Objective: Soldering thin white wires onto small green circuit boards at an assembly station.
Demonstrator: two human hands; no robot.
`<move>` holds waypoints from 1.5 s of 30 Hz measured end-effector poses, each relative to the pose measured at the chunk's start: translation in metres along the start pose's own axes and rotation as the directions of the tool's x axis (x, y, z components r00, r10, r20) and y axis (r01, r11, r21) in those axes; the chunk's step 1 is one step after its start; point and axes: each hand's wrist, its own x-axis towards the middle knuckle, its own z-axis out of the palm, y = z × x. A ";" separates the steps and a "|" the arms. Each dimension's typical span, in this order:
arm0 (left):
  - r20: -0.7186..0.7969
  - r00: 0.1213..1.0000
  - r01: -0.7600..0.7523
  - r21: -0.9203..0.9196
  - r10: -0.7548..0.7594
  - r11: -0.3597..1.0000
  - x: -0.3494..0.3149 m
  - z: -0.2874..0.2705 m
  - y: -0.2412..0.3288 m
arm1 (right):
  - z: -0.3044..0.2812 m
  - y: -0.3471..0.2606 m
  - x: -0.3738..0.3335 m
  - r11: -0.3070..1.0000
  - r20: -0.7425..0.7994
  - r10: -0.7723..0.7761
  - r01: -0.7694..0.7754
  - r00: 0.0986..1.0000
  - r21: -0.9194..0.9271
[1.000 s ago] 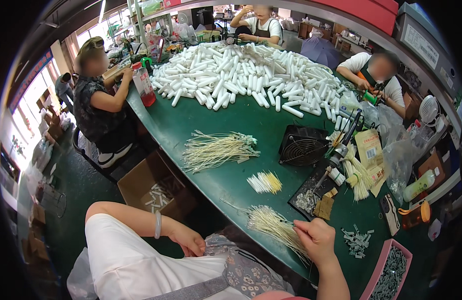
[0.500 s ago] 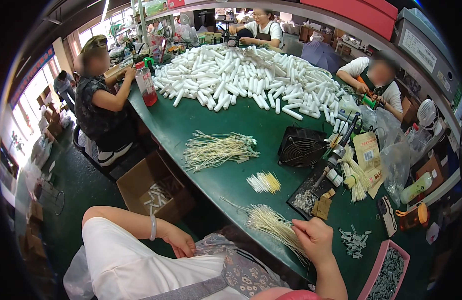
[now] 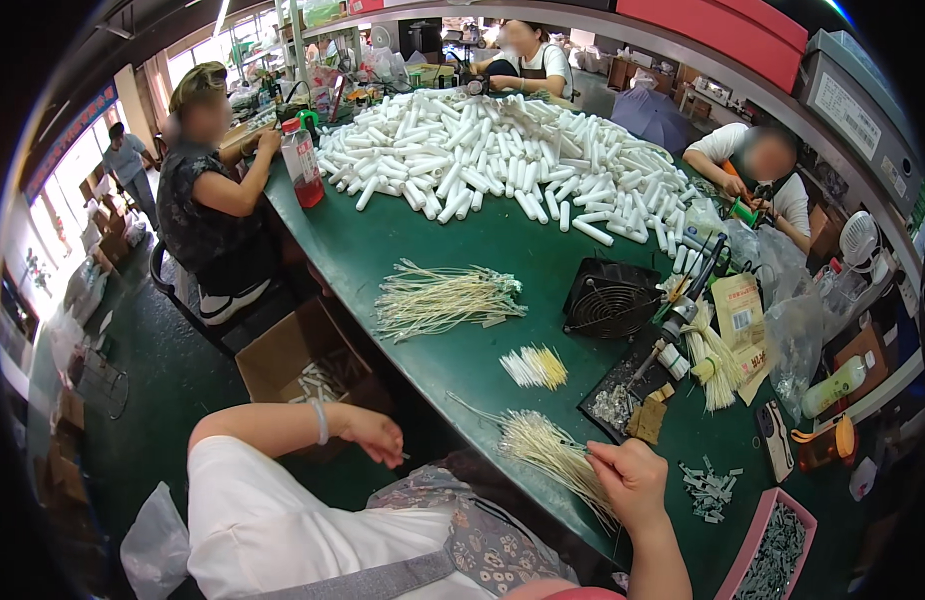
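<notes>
Left hand (image 3: 376, 436): left of table (image 3: 463, 370), fingers curled, grip unclear | Right hand (image 3: 631, 480): fingertips pinched together at near wire bundle (image 3: 548, 448), held item unclear | Far wire bundle (image 3: 448, 300): seemingly done; near one seemingly left

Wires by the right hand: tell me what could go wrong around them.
The wires lie close to the edge of the table, so the right hand might brush some off. The grey pieces lie loose near the right forearm, which could scatter them.
</notes>
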 end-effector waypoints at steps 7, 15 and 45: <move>-0.092 0.871 -0.424 0.360 0.483 0.831 0.110 -0.008 -0.021 | 0.003 0.005 0.003 1.000 0.026 -0.004 0.004 1.000 -0.014; 0.041 0.880 -0.433 0.479 0.474 0.763 0.133 -0.004 -0.007 | -0.003 0.002 0.001 0.998 0.057 -0.001 0.004 0.998 -0.058; 0.377 0.898 -0.433 0.852 0.227 0.295 0.093 0.021 0.048 | -0.005 -0.003 0.001 0.999 0.077 0.005 -0.001 0.997 -0.052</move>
